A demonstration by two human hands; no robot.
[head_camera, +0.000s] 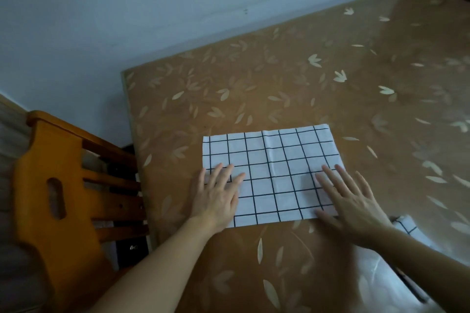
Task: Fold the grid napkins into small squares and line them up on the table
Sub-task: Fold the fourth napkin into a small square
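A white napkin with a black grid (273, 162) lies flat as a wide rectangle on the table (305, 79), with a crease down its middle. My left hand (216, 193) rests flat on its left end, fingers straight and spread. My right hand (348, 198) presses flat on its right end, fingers straight. A corner of a second grid napkin (407, 226) shows just behind my right wrist, mostly hidden by the arm.
The table wears a brown cover with a pale leaf print under clear plastic. An orange wooden chair (58, 185) stands at the table's left edge. A pale wall runs behind. Something white and shiny (376, 274) lies at the table's near right.
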